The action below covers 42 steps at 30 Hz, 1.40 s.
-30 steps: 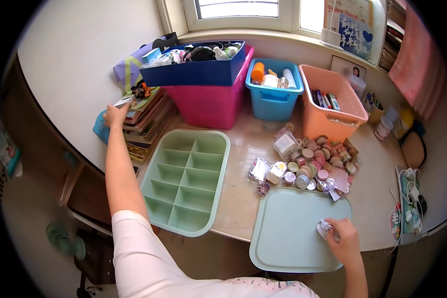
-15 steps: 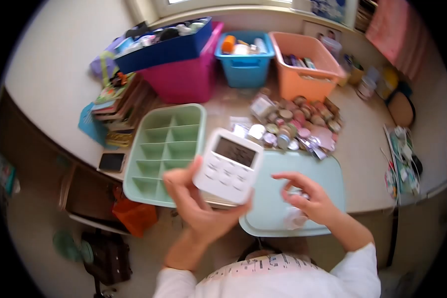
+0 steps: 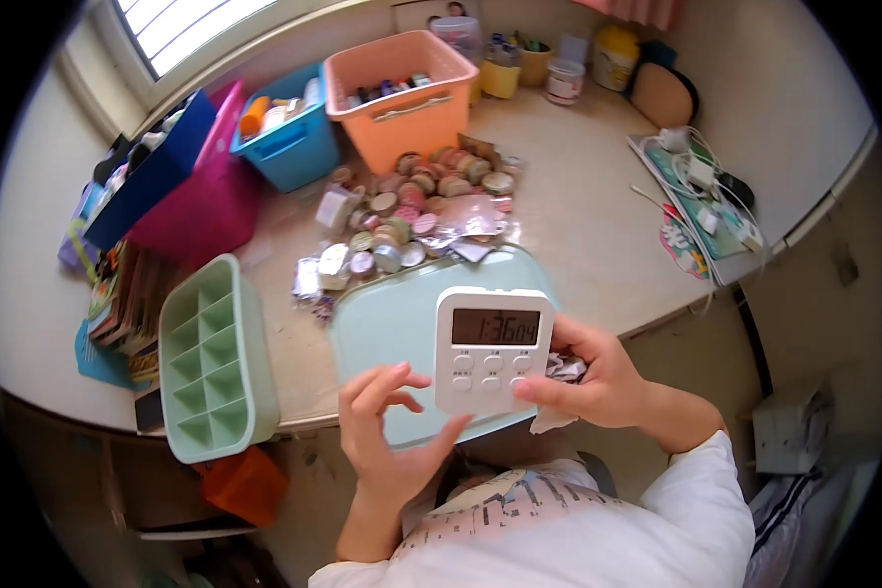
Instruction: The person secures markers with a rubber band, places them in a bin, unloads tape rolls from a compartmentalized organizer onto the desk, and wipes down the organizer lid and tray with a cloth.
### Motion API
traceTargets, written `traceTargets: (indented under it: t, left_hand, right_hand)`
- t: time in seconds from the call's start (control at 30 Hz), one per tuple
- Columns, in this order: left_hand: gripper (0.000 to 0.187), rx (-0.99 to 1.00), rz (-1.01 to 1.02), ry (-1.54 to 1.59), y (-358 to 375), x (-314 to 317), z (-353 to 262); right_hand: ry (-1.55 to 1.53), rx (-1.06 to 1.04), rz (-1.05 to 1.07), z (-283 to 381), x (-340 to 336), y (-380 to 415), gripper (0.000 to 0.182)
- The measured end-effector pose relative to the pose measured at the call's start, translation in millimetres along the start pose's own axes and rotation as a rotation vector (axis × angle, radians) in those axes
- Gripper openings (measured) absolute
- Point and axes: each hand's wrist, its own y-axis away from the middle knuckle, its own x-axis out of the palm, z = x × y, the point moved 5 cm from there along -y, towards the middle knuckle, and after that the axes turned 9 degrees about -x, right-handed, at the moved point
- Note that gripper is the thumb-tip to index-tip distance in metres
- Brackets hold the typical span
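A white digital timer (image 3: 493, 372) with a grey display and small buttons is upright in my right hand (image 3: 598, 382), thumb on its lower right front. A crumpled whitish piece of packaging (image 3: 559, 382) is also in that hand, behind the timer. My left hand (image 3: 392, 431) is just left of the timer, fingers spread and curved, holding nothing. Beneath both hands lies a pale green lid (image 3: 382, 323). Behind the lid is a pile of small round tins and rolls (image 3: 426, 201). A green divided box (image 3: 260, 382) stands to the left.
Magenta (image 3: 201, 201), blue (image 3: 294, 157) and orange (image 3: 402, 127) bins line the back left. Small jars (image 3: 564, 82) stand at the back. White cables (image 3: 701, 176) lie on a board at the right. An orange bag (image 3: 245, 485) is below the desk edge.
The timer has passed from my left hand to my right, and my left hand has opened beside it. The view has turned to the right.
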Motion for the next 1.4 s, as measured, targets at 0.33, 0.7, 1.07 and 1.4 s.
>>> traceTargets:
  t: [0.33,0.7,1.07,1.4]
  left_hand:
    - [0.045,-0.239,0.202,-0.465,7.1,15.0,44.4]
    - [0.041,-0.308,0.249,-0.586,6.1,25.2,51.6]
    - [0.044,-0.285,0.189,-0.583,15.1,29.1,55.4]
    - [0.046,-0.230,0.223,-0.613,17.0,24.3,51.4]
  right_hand:
    - [0.108,0.008,-0.212,17.5,-78.9,44.3,0.048]
    - [0.110,0.074,-0.250,16.6,-106.9,52.2,0.048]
    - [1.134,-0.149,-1.155,-101.0,-403.8,-76.1,0.036]
    - [1.362,0.112,-0.910,-125.3,-432.0,-83.1,0.044]
